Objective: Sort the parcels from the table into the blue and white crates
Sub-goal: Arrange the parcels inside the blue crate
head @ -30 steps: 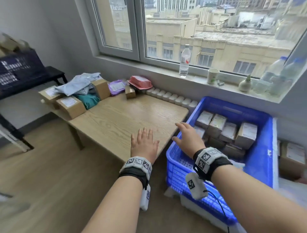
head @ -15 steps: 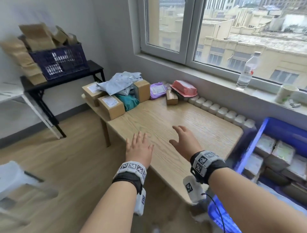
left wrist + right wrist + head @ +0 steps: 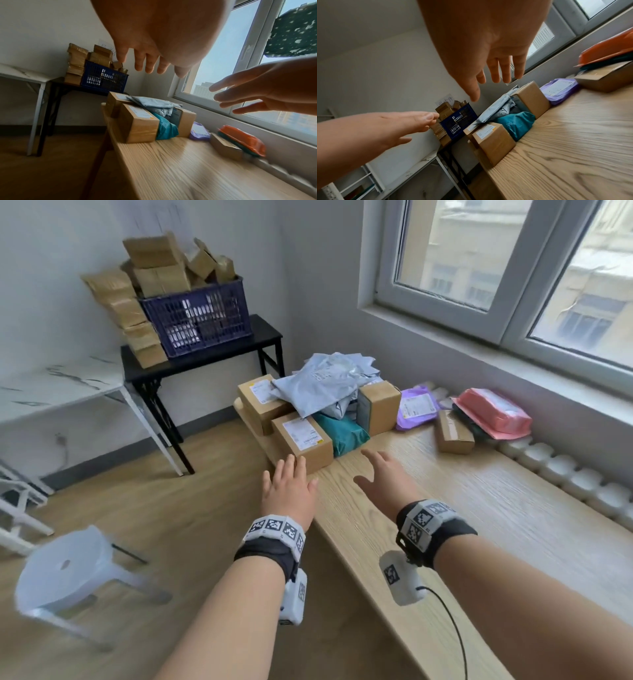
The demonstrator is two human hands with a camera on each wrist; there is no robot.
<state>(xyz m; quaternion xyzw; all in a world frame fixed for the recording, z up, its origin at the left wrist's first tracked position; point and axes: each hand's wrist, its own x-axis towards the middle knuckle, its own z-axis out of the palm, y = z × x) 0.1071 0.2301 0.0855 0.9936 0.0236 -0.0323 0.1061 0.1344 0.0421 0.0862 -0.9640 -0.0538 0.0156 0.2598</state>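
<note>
Both my hands reach out over the wooden surface [image 3: 496, 508], palms down, fingers spread and straight, holding nothing. My left hand [image 3: 289, 491] hovers at the surface's near-left edge, its fingertips just short of the nearest cardboard box [image 3: 303, 438], which carries a white shipping label on top; whether they touch it I cannot tell. My right hand [image 3: 385, 482] hangs above bare wood a little to the right, apart from every parcel.

The parcels sit bunched at the far end of the surface. Behind the nearest box stands a second labelled cardboard box [image 3: 262, 402], with a pale grey mailer bag [image 3: 325, 381] draped across it. A teal bag [image 3: 344, 433] is wedged between the nearest box and an upright cardboard box [image 3: 380, 405]. Further right lie a purple mailer [image 3: 416, 407], a small flat cardboard box [image 3: 454, 433] and, against the window wall, a red-pink padded mailer [image 3: 491, 412] resting on something dark green.

Off the surface to the far left, a black side table [image 3: 205, 361] carries a dark blue crate [image 3: 198, 318] heaped with brown cartons, with more cartons stacked beside it. A white marble-patterned table [image 3: 58, 388] stands to its left, and a white plastic stool [image 3: 63, 571] sits on the wooden floor at near left. The window [image 3: 507, 265] runs along the right wall.
</note>
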